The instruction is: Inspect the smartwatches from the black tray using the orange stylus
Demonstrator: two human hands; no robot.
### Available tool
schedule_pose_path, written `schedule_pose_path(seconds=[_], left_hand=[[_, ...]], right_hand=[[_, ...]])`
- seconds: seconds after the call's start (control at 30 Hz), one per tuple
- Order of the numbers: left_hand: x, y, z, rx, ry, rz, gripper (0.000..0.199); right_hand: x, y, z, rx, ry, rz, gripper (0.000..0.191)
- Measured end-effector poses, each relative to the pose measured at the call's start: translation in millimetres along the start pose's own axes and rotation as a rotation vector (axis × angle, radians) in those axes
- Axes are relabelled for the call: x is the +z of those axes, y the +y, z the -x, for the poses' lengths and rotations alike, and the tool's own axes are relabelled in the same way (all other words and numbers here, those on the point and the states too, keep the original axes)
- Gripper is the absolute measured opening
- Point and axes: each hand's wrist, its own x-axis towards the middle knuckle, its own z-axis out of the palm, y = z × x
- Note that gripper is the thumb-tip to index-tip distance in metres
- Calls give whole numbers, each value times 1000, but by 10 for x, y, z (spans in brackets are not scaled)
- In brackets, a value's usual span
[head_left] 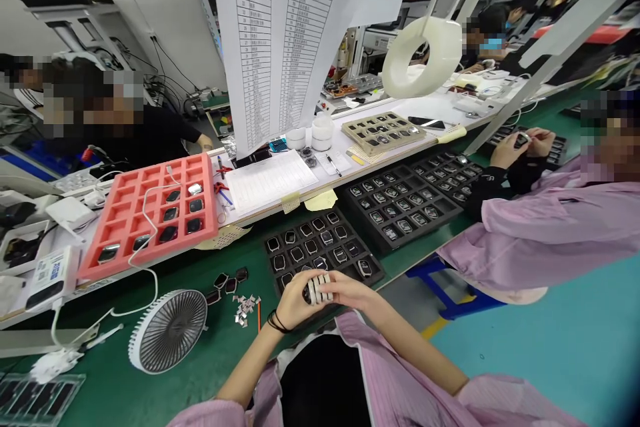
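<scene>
Both of my hands meet around a short row of pale, rounded watch-case-like pieces [319, 288]. My left hand [295, 303] wraps the row from the left, a black band at its wrist, and a dark piece shows at that end. From the right, my right hand [345, 289] presses its fingers on the same pieces. Just behind the hands lies a black tray [320, 240] holding watch cases in rows. On the green mat left of my hands are several dark watch faces [227, 282], small silvery pieces [245, 309] and an orange stick [259, 315].
A white fan [169, 331] stands left with its cable. A red tray [150, 207] and papers [270, 180] rest on the raised shelf. More black trays [400, 203] lie right, near a seated person [560, 227] in pink. A tape roll [424, 58] hangs above.
</scene>
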Motion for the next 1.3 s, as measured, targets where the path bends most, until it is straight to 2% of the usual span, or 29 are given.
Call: schedule_pose_path(seconds=[0.13,0.33,0.47,0.53,0.57,0.67,0.7,0.83,1.0,1.13,1.3], left_hand=[[24,-2,-1,-14,-40,37,54],[119,-6,16,-18,-107,81,48],[145,-112,28,-104,-44,152,46],[181,-212,39,-221,24,264,45],[214,-268,49,-326,47,358,46],[364,-421,93,-691,23,647,57],[420,-457,107,-766,4,704,58],[571,-519,121,-926,-10,956,47],[609,-518,55,-915,-19,1113,38],[680,-548,39,-981,16,1264,33],[751,-634,75,-971,-11,1219,31]], right_hand=[[20,37,18,-24,40,-21,36],[13,163,98,-50,98,-36,35],[-85,204,121,-67,162,-57,40],[-172,208,117,-74,199,-71,45],[-220,209,114,-76,219,-77,46],[-357,230,101,-82,278,-96,48],[-393,244,98,-82,293,-102,49],[-476,322,89,-71,339,-123,51],[-490,403,84,-63,385,-120,51],[-507,464,69,-70,408,-102,48],[-529,562,56,-58,405,-74,41]])
